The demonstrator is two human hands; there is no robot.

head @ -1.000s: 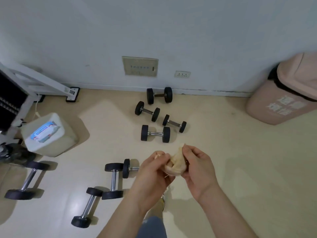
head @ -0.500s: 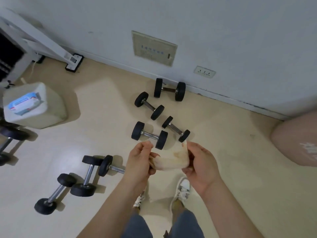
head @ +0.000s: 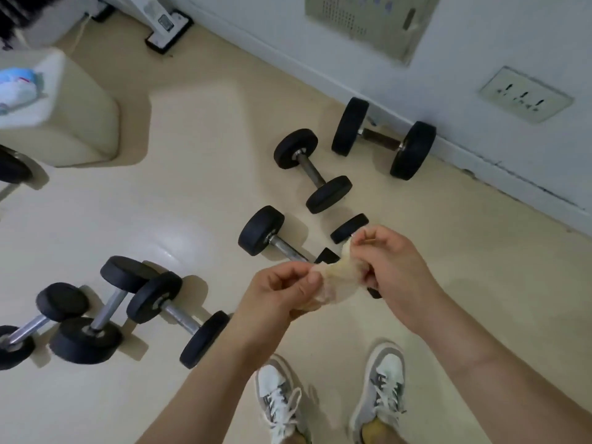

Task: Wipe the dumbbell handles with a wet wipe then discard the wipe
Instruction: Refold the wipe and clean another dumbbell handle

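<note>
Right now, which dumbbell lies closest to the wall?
The dumbbell just below the socket: its handle runs along the wall, while the others lie farther out.

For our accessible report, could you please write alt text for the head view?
The left hand and right hand pinch a crumpled wipe between them, above dumbbells scattered on a beige floor. Shoes show below, a wall behind.

- One wide-angle camera, worn on the head, looks forward and steeply down at the glossy cream floor (head: 192, 219).
- Closest to the lens, near frame centre, the bare left hand (head: 272, 296) and bare right hand (head: 397, 267) pinch a crumpled beige wet wipe (head: 336, 280).
- Grey-and-white laced sneakers (head: 386, 376) mark the bottom edge.
- The pale wall (head: 480, 33) slants across the top right, so the camera seems tilted sideways.
</note>
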